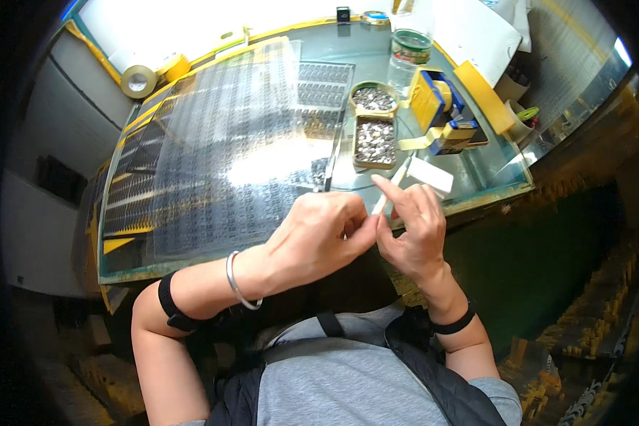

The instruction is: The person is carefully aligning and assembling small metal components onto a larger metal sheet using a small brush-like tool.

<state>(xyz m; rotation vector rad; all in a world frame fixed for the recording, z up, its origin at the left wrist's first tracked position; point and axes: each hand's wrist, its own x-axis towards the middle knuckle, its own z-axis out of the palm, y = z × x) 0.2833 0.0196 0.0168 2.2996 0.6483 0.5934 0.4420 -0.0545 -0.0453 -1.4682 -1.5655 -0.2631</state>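
- Two bare hands nearly touching: left hand (326,231) bunched, right hand (415,227) with thumb and index spread
- Slim white stick (382,204) between them, can't really tell if it's pinched
- White rectangular block (433,176) just beyond
- Brownish rectangular tray (374,167), small silvery bits (375,140) inside

Workshop: glass-topped bench (491,174), tape dispenser (427,100), patterned sheets (216,153)

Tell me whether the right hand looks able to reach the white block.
Probably yes: the right hand is close to the white block, and nothing visible lies between them, though it seems busy beside the left hand.
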